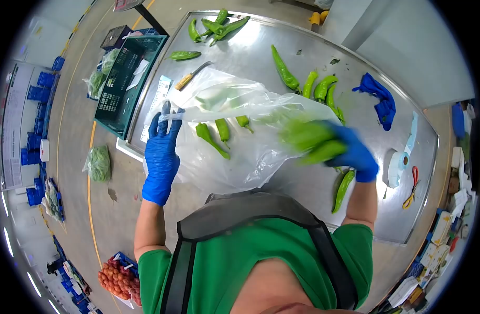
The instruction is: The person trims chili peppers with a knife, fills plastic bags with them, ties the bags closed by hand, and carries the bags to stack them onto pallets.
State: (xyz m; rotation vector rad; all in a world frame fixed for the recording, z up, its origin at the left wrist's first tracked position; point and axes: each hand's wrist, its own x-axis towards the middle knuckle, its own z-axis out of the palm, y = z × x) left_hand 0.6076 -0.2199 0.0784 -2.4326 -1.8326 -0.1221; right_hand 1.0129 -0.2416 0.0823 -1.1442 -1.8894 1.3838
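A clear plastic bag [255, 152] lies across the metal table [235, 63], with several green peppers [209, 139] showing in or under it. My left hand [162, 149], in a blue glove, grips the bag's edge at its left side. On the right, my gloved right hand [352, 152] is closed around some green peppers [313, 141], blurred by motion, over the bag's right end. Several more peppers [284, 70] lie beyond that hand, and one pepper [343, 191] lies just below it. Another group of peppers [219, 27] rests at the table's far side.
A knife [184, 81] lies beyond the bag, near a label strip [159, 99]. To the right are a blue cloth [378, 99], a tape roll [397, 167] and scissors [410, 193]. A green crate [119, 86] stands beside the table's left edge.
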